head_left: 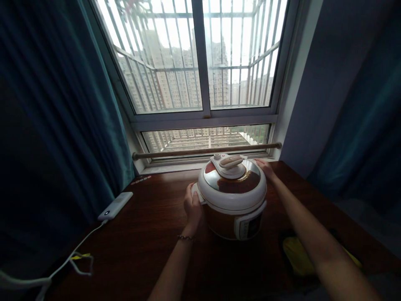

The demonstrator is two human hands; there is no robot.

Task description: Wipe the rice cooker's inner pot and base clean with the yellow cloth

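A white and brown electric pressure cooker (233,205) stands on the dark wooden table (150,234), its lid (241,184) on top and its control panel turned toward the front right. My left hand (192,205) is closed round the white side handle on the cooker's left, thumb on top. On the far right side, my right hand (265,166) reaches to the cooker's rim, where the other handle would be. Its fingers are partly hidden behind the cooker, but they appear wrapped on that side.
A white power strip (115,206) with a white cable (73,253) lies at the left. Under my right forearm is a yellow cloth-like thing (297,255). Behind the table are a barred window and a wooden rail (206,150); blue curtains (103,125) hang at both sides.
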